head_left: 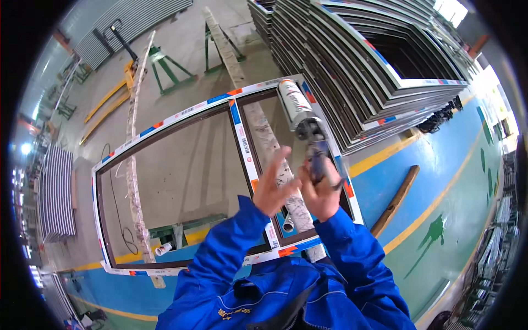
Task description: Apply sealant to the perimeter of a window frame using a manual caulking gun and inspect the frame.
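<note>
My right hand (320, 190) is closed round the dark handle of a caulking gun (311, 132), slightly smeared by motion. The gun carries a white sealant cartridge (295, 103) with red and dark print, and points away from me over the right side of a window frame. Just left of it, my left hand (273, 187) is raised with its fingers apart and nothing in it. Below both hands lies the window frame (242, 137), dark inside, wrapped in white film with blue and orange patches. A crossbar splits it into a wide left opening and a narrow right one.
Two spattered beams (132, 181) bear the frame; green trestles (165, 69) stand beyond. Stacked frames (352, 82) rise close on the far right. A wooden bar (395, 201) lies on the blue floor. A yellow pallet truck (113, 99) stands far left. Small white tubes (164, 248) lie below the frame.
</note>
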`<action>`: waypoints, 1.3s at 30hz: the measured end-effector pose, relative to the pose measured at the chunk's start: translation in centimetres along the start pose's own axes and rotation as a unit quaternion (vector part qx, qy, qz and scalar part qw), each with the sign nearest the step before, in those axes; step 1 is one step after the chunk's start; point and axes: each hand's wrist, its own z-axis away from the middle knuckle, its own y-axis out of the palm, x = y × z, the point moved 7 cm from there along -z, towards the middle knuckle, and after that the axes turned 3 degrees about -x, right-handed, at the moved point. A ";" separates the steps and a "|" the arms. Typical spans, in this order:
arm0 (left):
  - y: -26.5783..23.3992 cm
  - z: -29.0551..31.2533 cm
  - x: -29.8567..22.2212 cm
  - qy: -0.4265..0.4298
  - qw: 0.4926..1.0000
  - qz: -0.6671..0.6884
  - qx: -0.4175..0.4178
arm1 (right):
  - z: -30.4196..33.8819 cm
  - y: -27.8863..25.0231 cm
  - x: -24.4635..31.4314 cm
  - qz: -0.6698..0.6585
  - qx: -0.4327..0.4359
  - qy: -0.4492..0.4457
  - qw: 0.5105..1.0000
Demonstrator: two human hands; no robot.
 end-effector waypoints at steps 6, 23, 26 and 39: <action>-1.3 2.4 -5.5 -0.084 0.968 0.174 -0.157 | 1.9 3.4 7.3 0.148 0.010 -0.203 0.968; -10.2 20.2 -2.6 -0.192 0.922 0.289 -0.174 | 1.2 0.8 7.6 0.204 0.270 -0.328 0.882; -9.6 20.1 -0.2 -0.222 0.888 0.348 -0.202 | 1.6 0.1 7.4 0.218 0.202 -0.337 0.893; -9.2 18.0 6.1 -0.291 0.780 0.551 -0.054 | 2.6 1.9 6.3 0.303 0.142 -0.286 0.898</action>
